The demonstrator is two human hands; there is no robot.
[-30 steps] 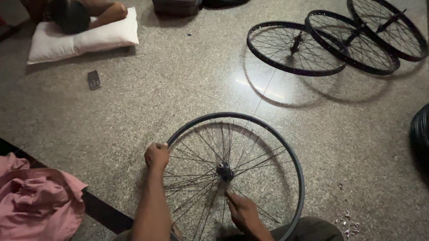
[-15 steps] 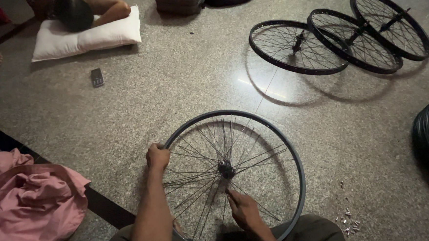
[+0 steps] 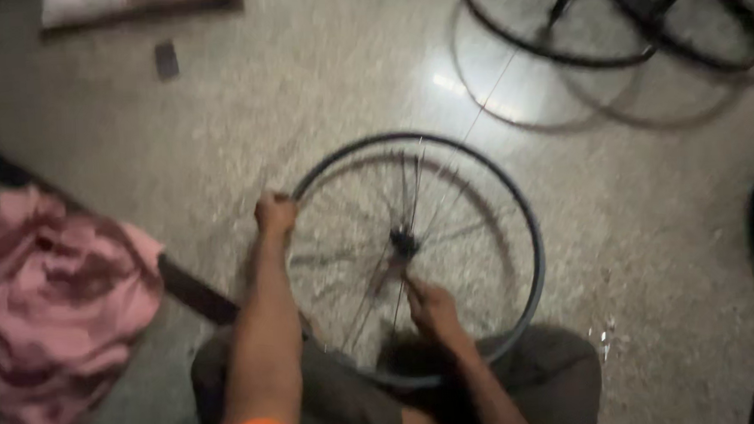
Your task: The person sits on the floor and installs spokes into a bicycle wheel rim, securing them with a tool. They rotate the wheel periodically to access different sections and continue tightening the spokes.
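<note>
A spoked bicycle wheel [image 3: 479, 198] stands tilted on the floor [image 3: 303, 113] against the person's lap, and both hands are on it. The left hand [image 3: 276, 215] is closed around the rim at its upper left edge, steadying it. The right hand [image 3: 434, 308] sits inside the wheel, just below the hub [image 3: 402, 238], with its fingers curled among the spokes; the frame is too blurred to say whether it pinches a spoke or a small tool. Judging by how things lie, the wheel looks largely laced already, since spokes run from the hub out to the rim on all sides, and the work seems to be at the stage of fitting or adjusting individual spokes near the hub; how many remain to be done cannot be told from this view. A few small pale bits [image 3: 605, 338] lie on the floor just to the right of the right hand, beyond the rim. Farther off, up and to the right of both hands, more wheels [image 3: 556, 22] lie overlapping on the floor. To the left of the left hand lies a crumpled pink cloth [image 3: 55, 298]. No box, tray or other container shows near the hands, so nothing can be said of contents.
</note>
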